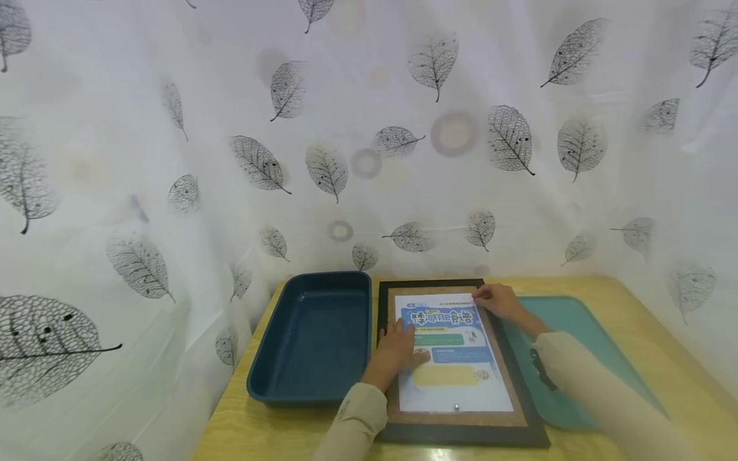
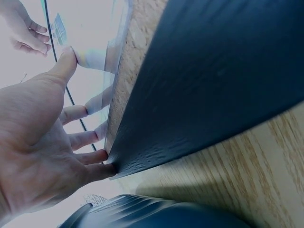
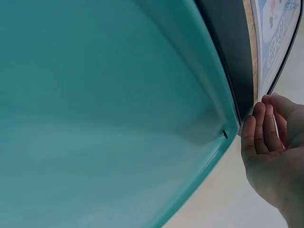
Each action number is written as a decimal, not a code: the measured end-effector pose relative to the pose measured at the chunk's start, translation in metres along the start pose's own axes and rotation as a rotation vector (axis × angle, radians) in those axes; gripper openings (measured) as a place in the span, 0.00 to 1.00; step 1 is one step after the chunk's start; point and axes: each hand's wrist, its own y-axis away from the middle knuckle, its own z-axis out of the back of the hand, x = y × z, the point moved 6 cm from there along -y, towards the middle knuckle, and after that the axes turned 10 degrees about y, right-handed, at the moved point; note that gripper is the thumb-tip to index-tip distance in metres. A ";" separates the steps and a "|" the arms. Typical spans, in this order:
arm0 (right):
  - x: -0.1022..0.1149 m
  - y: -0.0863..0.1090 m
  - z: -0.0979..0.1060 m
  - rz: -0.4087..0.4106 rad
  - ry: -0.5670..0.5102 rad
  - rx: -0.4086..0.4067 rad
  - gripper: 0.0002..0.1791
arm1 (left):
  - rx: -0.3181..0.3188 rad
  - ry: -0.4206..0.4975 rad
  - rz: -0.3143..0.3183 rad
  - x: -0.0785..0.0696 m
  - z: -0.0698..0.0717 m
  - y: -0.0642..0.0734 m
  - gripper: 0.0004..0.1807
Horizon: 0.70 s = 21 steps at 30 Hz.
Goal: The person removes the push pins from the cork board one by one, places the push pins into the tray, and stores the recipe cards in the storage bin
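Observation:
A printed poster (image 1: 455, 390) with blue, green and yellow blocks lies on a cork board (image 1: 521, 416) with a wide black frame (image 1: 461, 435). My left hand (image 1: 396, 349) rests on the poster's left edge, fingers spread and fairly straight; in the left wrist view its thumb (image 2: 66, 64) lies over the glossy sheet. At the poster's upper right corner, my right hand (image 1: 500, 302) pinches with thumb and forefinger. From the right wrist, that hand (image 3: 270, 137) shows its fingertips right at the corner; any small thing between them is hidden. A small shiny pin (image 1: 457, 407) sits at the poster's lower edge.
Left of the board stands a deep dark blue tray (image 1: 311, 339). A flat teal tray (image 1: 576, 333) lies to the right, beneath my right forearm, with a small dark object (image 1: 542, 371) by the sleeve. A leaf-printed curtain (image 1: 369, 192) surrounds the wooden table (image 1: 230, 422).

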 end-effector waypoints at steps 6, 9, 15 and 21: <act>-0.002 0.003 0.006 0.006 0.019 0.000 0.08 | 0.003 0.014 -0.002 0.000 0.001 0.001 0.43; -0.002 0.007 0.011 0.015 0.027 -0.009 0.09 | 0.009 0.013 -0.003 0.001 -0.001 0.001 0.43; -0.005 0.014 0.018 0.047 0.026 -0.021 0.08 | 0.009 0.033 -0.009 0.002 -0.002 0.000 0.42; -0.014 0.019 0.020 0.051 0.003 -0.010 0.08 | -0.013 0.019 -0.010 0.004 -0.005 -0.003 0.44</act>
